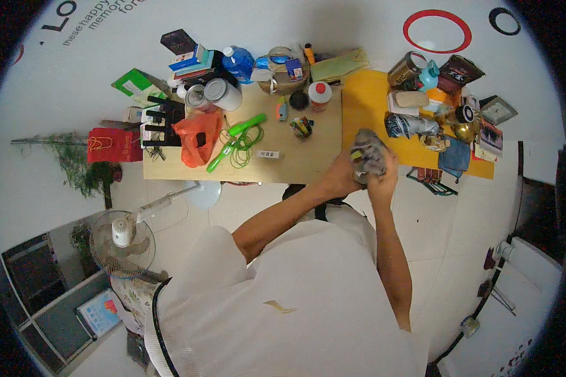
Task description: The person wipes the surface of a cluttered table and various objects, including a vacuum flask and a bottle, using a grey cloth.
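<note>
Both my hands are closed round a grey, mottled bundle point(369, 154) with a small yellow patch, held up in front of the table's near edge; its kind is too blurred to tell. My left hand point(341, 178) grips it from the left and below. On its right side my right hand point(383, 174) wraps round it, fingers bent. Beyond it to the left, a small jar of coloured items point(301, 128) stands on the pale tabletop point(277, 169). To the right, on the yellow tabletop point(365, 94), lies a dark, shiny plastic-wrapped item point(410, 125).
A green-handled jump rope point(236, 141) and an orange plastic bag point(197, 139) lie on the left. Behind them stand tins point(223, 94), a blue bottle point(238, 64) and a red-capped white bottle point(319, 95). A blue pouch point(454, 157) overhangs the right edge. A fan point(122, 242) stands lower left.
</note>
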`<state>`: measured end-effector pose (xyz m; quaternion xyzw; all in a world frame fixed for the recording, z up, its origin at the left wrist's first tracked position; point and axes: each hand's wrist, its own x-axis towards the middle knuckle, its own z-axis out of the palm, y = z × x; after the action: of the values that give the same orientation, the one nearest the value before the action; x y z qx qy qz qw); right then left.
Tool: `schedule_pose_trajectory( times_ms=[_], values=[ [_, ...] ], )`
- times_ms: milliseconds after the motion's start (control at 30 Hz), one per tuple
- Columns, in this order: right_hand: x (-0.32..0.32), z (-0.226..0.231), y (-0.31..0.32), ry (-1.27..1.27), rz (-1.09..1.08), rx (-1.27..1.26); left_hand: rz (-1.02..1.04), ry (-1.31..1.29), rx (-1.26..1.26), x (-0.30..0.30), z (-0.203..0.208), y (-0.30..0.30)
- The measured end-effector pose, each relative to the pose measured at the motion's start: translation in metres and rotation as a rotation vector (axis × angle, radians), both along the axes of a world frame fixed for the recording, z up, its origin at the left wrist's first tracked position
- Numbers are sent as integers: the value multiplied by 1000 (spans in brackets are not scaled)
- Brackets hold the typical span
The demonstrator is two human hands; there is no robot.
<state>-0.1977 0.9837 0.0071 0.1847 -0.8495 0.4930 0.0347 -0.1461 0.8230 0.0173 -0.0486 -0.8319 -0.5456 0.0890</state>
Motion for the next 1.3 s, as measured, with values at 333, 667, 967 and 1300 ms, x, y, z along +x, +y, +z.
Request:
schedule_pose_trajectory(
  times_ms=[333,667,967,1300],
  values=[
    [40,43,-6,-11,194,-38,210,-241,94,28,-9,-15],
    [-12,-14,1,-698,20,-286,118,-389,56,34,6,-5],
    [28,-14,3,-1169,-129,-385,580,-271,212,17,-32,-14],
    [1,-35,30,-771,-138,-55,522,-321,-20,38,-113,-55]
  ],
)
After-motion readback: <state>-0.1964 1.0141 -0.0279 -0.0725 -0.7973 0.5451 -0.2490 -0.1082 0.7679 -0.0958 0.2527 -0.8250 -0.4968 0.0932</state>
